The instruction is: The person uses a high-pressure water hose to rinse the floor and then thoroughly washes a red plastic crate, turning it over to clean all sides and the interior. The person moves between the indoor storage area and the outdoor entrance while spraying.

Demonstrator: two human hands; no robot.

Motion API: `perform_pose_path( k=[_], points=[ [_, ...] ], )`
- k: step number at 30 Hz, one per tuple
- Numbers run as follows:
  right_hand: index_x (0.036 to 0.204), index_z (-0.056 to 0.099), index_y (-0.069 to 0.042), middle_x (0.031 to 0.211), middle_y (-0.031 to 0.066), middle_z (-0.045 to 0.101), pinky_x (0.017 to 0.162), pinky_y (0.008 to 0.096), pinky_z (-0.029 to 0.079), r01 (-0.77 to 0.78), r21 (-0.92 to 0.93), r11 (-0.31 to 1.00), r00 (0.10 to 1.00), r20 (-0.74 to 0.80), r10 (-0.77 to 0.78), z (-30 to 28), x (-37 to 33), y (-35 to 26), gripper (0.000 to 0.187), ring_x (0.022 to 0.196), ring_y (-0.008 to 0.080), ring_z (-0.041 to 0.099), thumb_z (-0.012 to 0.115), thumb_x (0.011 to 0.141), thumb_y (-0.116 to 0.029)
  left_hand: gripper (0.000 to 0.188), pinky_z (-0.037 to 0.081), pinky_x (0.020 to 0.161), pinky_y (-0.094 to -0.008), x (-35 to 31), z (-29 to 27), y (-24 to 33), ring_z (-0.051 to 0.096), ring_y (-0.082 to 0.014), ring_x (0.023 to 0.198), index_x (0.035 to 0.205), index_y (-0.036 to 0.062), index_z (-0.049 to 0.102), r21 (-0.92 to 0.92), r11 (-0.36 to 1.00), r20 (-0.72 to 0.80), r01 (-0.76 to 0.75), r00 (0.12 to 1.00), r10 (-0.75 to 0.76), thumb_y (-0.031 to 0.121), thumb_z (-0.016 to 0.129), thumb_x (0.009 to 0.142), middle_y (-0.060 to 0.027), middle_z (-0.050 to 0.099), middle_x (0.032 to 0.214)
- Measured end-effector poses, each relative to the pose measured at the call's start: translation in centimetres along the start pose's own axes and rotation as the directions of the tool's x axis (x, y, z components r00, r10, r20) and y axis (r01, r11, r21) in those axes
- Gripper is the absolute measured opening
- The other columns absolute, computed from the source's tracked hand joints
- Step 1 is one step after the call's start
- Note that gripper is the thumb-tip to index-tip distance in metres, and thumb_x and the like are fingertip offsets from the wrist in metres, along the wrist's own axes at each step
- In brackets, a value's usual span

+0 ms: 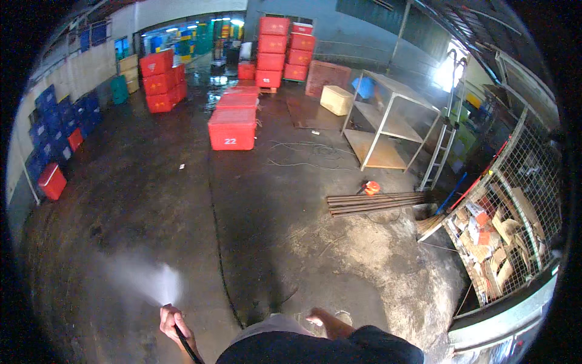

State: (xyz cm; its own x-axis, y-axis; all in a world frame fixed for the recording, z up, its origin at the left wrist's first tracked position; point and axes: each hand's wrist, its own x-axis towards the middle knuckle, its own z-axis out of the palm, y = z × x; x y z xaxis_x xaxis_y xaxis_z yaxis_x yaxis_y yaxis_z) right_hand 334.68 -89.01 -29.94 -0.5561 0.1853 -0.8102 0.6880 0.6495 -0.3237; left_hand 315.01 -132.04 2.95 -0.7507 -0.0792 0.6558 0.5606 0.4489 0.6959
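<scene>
My left hand (pixel 173 321), at the lower left, is closed around the end of a black hose (pixel 187 344). From the tip above my fingers a white fan of water spray (pixel 159 284) bursts away from me and to the left over the dark wet floor (pixel 139 224). The rest of that hose drops out of view at the lower edge. My right hand (pixel 319 317) hangs low beside my body, its fingers loosely apart and nothing visible in them. Part of it is hard to make out.
A dark hose (pixel 218 249) runs along the floor ahead. Red lidded boxes (pixel 232 129) stand in rows and stacks, with blue crates (pixel 51 130) along the left wall. To the right are a metal rack (pixel 388 130), a ladder (pixel 442 151), metal pipes (pixel 376 203) and a mesh cage (pixel 527 200) holding cardboard.
</scene>
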Motion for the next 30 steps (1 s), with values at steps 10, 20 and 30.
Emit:
perform_pose_path(
  k=[10,20,30],
  points=[
    [0.125,0.051,-0.01,0.107,0.0194,0.062,0.077,0.0574,0.049,-0.236,0.963,0.13,0.863,0.146,0.483,-12.1,13.8,10.0,0.055,0.097,0.043,0.061,0.04,0.095,-0.055,0.025,0.042,0.104,-0.0533,21.7,19.9,-16.0,0.065,-0.0317,0.079,0.073,-0.0031,0.058,-0.159,0.978,-0.028,-0.132,0.991,0.129,0.015,0.052,0.089,-0.0143,0.064,0.078],
    [0.095,0.054,-0.015,0.075,0.0003,0.053,0.054,0.0293,0.044,0.507,0.726,0.464,0.858,-0.375,-0.351,-46.6,39.7,-49.7,0.022,0.06,0.0134,0.053,0.056,0.095,-0.037,0.053,0.034,0.107,-0.0579,43.6,27.5,-24.7,0.065,-0.0407,0.106,0.058,0.0069,0.042,-0.311,0.931,-0.077,-0.192,0.981,0.176,0.042,0.047,0.098,-0.0231,0.07,0.094],
    [0.089,0.053,-0.018,0.067,-0.0017,0.049,0.044,0.0318,0.037,0.216,0.848,0.485,0.974,-0.154,-0.164,-51.7,53.0,-62.4,0.021,0.055,0.0178,0.051,0.056,0.093,-0.039,0.06,0.036,0.105,-0.0589,64.8,33.9,-45.4,0.066,-0.0356,0.09,0.059,0.0086,0.037,-0.199,0.97,-0.325,-0.136,0.944,0.066,0.053,0.04,0.099,-0.0145,0.063,0.071]
  ],
)
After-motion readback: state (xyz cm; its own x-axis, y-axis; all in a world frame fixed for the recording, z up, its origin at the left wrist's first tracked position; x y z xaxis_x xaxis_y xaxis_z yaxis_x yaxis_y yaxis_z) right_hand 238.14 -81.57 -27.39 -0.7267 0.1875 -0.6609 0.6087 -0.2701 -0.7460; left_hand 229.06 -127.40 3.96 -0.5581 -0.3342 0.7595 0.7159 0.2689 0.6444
